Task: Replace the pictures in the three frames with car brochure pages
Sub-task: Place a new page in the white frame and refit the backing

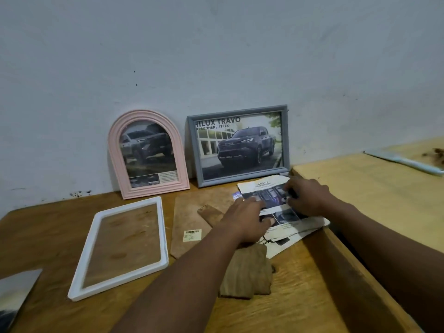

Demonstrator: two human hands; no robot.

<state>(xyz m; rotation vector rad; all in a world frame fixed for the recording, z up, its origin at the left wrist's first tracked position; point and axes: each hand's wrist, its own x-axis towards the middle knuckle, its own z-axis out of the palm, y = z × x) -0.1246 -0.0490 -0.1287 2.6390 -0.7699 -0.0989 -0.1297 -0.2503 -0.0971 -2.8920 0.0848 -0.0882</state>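
1. Far left, table edge: a glossy sheet [14, 294] lies flat, partly out of view.
2. The white frame [164, 231] lies flat on the wooden table [300, 296]. It holds no picture, and the table surface shows through its opening.
3. Behind it, the pink arched frame [157, 189] leans upright against the wall with a car page inside.
4. Just right of that, the grey frame [194, 152] leans against the wall and shows a dark pickup under the heading "HILUX TRAVO".
5. In front of the grey frame, a brown backing board [189, 227] lies flat with a barcode label on it.
6. Your left hand [247, 217] rests palm down with its fingers straight, pressing on the left part of the top brochure page [266, 186].
7. That page sits on a loose stack of brochure pages [310, 225], between your two hands and directly below the grey frame.
8. Your right hand [305, 195] covers the page's right side with its fingers bent down onto the paper. Motion blur hides whether they pinch it.
9. A crumpled brown wrapping [245, 272] lies under your left forearm.
10. Right: a raised, paler bench [360, 188] adjoins the table.
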